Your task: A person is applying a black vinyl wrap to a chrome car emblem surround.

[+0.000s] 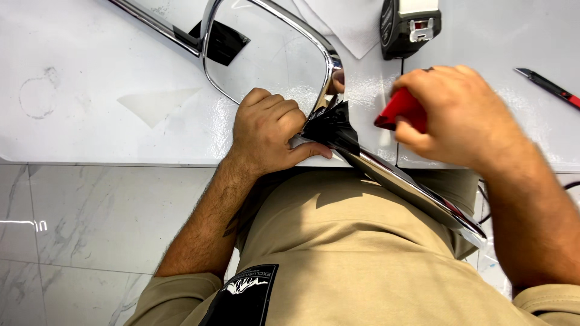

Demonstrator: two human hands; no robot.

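A chrome trim piece (275,18) with a large loop and long straight arms lies across the white table (90,72). My left hand (266,130) grips it where the loop meets the near arm (417,193), pinching crumpled black film (332,127) wrapped on the chrome. My right hand (465,115) hovers just right of that spot, closed on a small red tool (400,108) that points toward the black film. Another patch of black film (223,42) sits on the far arm of the trim.
A black tape measure (409,25) stands at the table's far edge, next to a white sheet (350,24). A red-and-black knife (553,87) lies at the right. A clear film scrap (156,104) rests on the left. Marble floor (90,223) shows below the table edge.
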